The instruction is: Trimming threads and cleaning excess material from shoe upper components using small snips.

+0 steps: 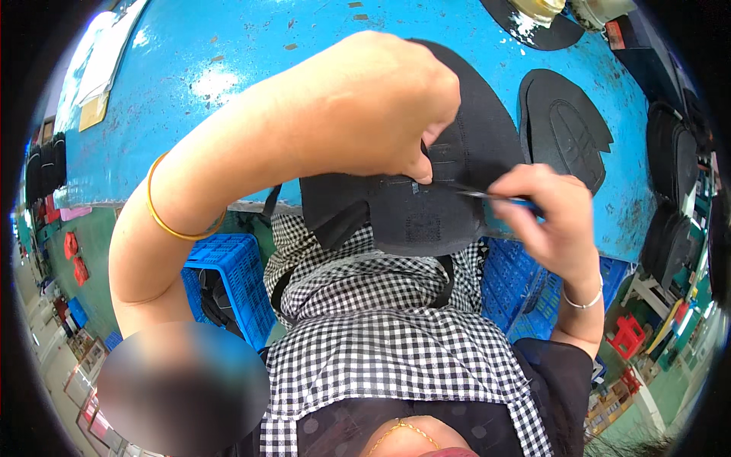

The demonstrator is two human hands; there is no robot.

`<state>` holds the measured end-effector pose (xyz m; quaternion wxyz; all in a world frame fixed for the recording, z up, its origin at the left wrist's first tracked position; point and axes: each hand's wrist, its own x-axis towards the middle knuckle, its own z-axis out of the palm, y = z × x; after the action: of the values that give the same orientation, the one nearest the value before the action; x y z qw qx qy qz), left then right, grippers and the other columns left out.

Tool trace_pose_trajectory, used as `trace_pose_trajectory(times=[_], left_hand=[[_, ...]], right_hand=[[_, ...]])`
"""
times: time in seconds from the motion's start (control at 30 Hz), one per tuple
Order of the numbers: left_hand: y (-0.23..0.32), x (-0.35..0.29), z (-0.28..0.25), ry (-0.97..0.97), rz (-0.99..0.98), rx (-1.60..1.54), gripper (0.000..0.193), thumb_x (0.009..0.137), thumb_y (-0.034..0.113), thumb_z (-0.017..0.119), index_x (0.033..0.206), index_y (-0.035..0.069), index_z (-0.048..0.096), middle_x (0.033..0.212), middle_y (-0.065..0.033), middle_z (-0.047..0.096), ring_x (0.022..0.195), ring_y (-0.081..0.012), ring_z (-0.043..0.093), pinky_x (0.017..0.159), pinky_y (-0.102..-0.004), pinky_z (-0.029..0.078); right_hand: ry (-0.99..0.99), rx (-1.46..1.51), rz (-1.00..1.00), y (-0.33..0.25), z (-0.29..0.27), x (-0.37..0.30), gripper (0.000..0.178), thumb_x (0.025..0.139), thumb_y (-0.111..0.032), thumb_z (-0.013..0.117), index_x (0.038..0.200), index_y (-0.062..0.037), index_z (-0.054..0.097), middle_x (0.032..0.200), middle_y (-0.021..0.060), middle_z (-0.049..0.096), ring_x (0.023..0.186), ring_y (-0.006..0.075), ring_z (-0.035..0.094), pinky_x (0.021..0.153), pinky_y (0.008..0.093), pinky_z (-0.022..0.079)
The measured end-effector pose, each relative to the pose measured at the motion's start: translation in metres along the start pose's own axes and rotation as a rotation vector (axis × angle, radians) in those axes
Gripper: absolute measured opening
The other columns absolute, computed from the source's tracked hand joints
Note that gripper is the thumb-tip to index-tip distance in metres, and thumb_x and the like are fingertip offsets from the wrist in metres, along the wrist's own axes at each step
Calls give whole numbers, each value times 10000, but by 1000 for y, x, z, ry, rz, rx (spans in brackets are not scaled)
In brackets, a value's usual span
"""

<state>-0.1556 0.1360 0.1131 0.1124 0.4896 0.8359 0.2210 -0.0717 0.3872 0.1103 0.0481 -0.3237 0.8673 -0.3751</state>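
A large flat black fabric piece (480, 122) with stitched lines and a squarish patch lies across the table's near edge, its lower flap hanging over my lap. From the left, my left hand (411, 107) reaches over it, fingers curled, with thumb and finger pinching the black fabric near a small pale spot. At the right, my right hand (548, 209) grips a thin pointed tool (476, 194) with a metal tip and some blue at its handle. Its tip points left toward my left thumb, close above the fabric. Motion blurs the right hand, so the tool's exact kind does not show.
The blue table (251, 68) carries a stack of black shaped pieces (565, 126) to the right. A pale container (541, 9) stands on another black piece at the far right. Papers (110, 61) lie far left. Blue crates (236, 266) stand below the near edge.
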Motion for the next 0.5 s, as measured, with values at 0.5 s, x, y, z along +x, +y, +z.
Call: trace_pose_trajectory(times=[0.5], left_hand=[[-10,3,-13,-150,-140,-135,206,846,197,613,775,7,649,708,-172,637,667,-347,619,668,-429,513]], right_hand=[[-192,-231,-82,1,1,29,172,744,-51,728,879,-52,620,809,68,649,721,259,670,597,343,515]])
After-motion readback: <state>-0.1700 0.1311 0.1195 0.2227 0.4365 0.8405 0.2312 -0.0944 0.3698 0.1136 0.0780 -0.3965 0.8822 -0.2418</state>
